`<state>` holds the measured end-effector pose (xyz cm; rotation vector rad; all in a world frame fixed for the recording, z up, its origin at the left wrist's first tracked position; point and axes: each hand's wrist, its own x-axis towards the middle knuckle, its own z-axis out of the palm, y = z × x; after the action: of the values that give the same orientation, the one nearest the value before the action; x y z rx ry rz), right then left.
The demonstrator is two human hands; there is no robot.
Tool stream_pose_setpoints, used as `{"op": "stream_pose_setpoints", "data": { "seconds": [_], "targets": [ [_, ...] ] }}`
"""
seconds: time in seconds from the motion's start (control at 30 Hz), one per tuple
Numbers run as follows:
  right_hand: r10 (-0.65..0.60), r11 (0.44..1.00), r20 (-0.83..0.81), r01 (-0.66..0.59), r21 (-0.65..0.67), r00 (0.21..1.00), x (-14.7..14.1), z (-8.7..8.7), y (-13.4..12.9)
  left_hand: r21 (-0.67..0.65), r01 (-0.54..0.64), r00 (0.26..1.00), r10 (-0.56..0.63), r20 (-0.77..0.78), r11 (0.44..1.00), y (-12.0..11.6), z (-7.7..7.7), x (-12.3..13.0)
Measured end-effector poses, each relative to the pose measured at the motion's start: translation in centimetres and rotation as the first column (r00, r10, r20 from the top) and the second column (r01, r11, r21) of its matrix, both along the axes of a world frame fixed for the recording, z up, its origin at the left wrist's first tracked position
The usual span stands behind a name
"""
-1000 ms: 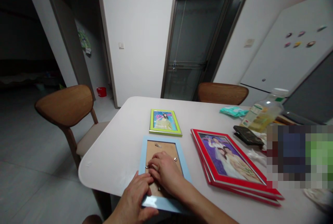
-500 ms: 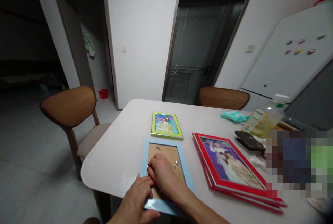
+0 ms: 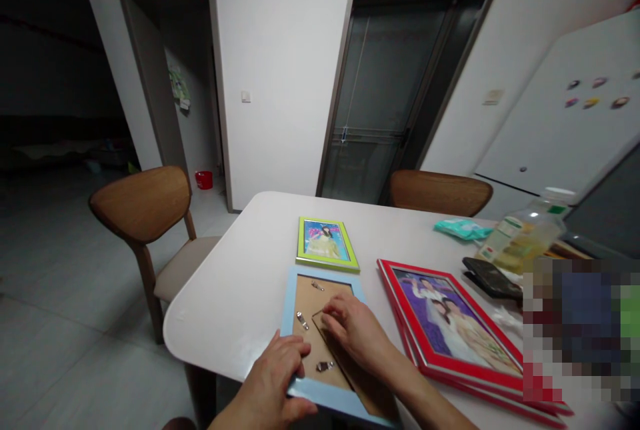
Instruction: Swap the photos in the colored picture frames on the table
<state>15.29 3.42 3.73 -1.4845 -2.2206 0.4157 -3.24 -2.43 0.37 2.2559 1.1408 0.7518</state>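
A light-blue picture frame (image 3: 289, 307) lies face down at the table's near edge, its brown backing board (image 3: 313, 340) showing. Small metal clips sit on the board, among them one near the left side (image 3: 303, 321) and another near the bottom (image 3: 325, 366). My left hand (image 3: 280, 377) grips the frame's near-left corner, fingers on top and thumb at the near edge. On the board's right half rests my right hand (image 3: 357, 330), fingers bent together by the top of a dark-edged stand flap (image 3: 334, 349). Whatever is under those fingertips is hidden.
Beyond the blue frame lies a green picture frame (image 3: 327, 244), photo up. Stacked red picture frames (image 3: 463, 333) lie to the right. Behind them are a black object (image 3: 493, 278), a teal packet (image 3: 463, 229) and a clear bottle (image 3: 527, 233). A wooden chair (image 3: 143, 207) stands left.
My right hand has moved from the left clip across to the board's right side, uncovering the left and bottom clips. My left hand stays at the corner. The view has shifted slightly.
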Motion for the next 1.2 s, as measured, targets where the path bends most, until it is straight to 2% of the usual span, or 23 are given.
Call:
{"op": "stream_pose_setpoints", "data": {
  "seconds": [0.07,0.17,0.33,0.43,0.53,0.63,0.77,0.83,0.9,0.97,1.03,1.2],
  "targets": [
    [-0.068,0.997,0.06,0.07,-0.022,0.996,1.0,-0.2,-1.3,0.001,0.0,1.0,0.0,-0.012,1.0,0.0,-0.1,0.1],
    [-0.075,0.995,0.109,0.082,-0.057,0.991,1.4,-0.7,-2.9,-0.003,-0.006,0.999,0.006,-0.039,1.0,0.0,-0.4,0.2],
    [-0.091,0.99,0.012,0.092,-0.109,0.996,1.0,-0.8,-3.1,-0.012,-0.03,0.999,0.03,-0.034,0.999,0.1,-0.8,0.3],
    [-0.1,0.987,-0.035,0.095,-0.128,0.994,1.3,-0.1,-2.6,-0.007,-0.045,0.998,0.045,0.041,0.999,0.1,-0.9,0.2],
    [-0.102,0.99,-0.05,0.097,-0.101,0.994,1.1,0.8,-2.7,-0.073,-0.101,0.975,0.114,0.191,0.992,0.1,-0.6,0.4],
    [-0.066,0.995,-0.076,0.06,-0.08,0.995,0.1,1.7,-3.6,-0.207,-0.209,0.88,0.276,0.387,0.956,0.4,0.0,0.8],
    [0.018,0.996,-0.148,-0.031,-0.08,0.989,-0.5,2.3,-4.1,-0.453,-0.228,0.652,0.481,0.587,0.862,1.5,0.9,0.0],
    [-0.016,0.997,-0.152,0.005,-0.071,0.988,0.5,1.8,-3.7,-0.531,-0.225,0.574,0.551,0.605,0.817,2.0,1.4,-1.6],
    [-0.117,0.992,-0.081,0.112,-0.057,0.99,2.0,0.9,-2.9,-0.572,-0.249,0.542,0.602,0.587,0.782,2.4,1.9,-3.7],
    [-0.217,0.975,0.028,0.218,-0.033,0.976,3.6,-0.3,-2.1,-0.589,-0.277,0.544,0.629,0.555,0.759,2.5,2.2,-5.9],
    [-0.269,0.962,0.11,0.273,-0.026,0.957,4.5,-1.3,-1.7,-0.582,-0.308,0.575,0.634,0.516,0.753,2.7,2.1,-7.7],
    [-0.298,0.948,0.167,0.312,-0.059,0.94,4.5,-2.6,-1.3,-0.419,-0.466,0.711,0.611,0.347,0.779,3.7,1.0,-10.1]
  ]
}}
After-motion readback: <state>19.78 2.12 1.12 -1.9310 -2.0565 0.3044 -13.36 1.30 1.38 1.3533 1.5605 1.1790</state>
